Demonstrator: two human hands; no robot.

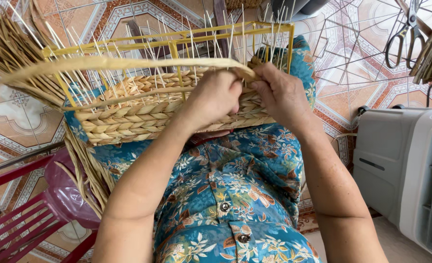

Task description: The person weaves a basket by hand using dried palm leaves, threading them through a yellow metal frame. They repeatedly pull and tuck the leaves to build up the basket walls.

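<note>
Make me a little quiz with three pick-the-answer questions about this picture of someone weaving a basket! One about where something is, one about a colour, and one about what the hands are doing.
1. Where are the scissors?
A. On the floor at the upper right
B. In the basket
C. On the red chair

2. What colour is the frame that the basket is woven on?
A. Blue
B. Yellow
C. Black

3. What are the left hand and right hand doing?
A. Resting flat on the lap
B. Holding the scissors
C. Gripping a flat straw strand at the basket's edge

Answers:
1 A, they lie on the patterned tiles, apart from the basket.
2 B, its bars are yellow.
3 C, both hands close on the strand by the rim.
</note>
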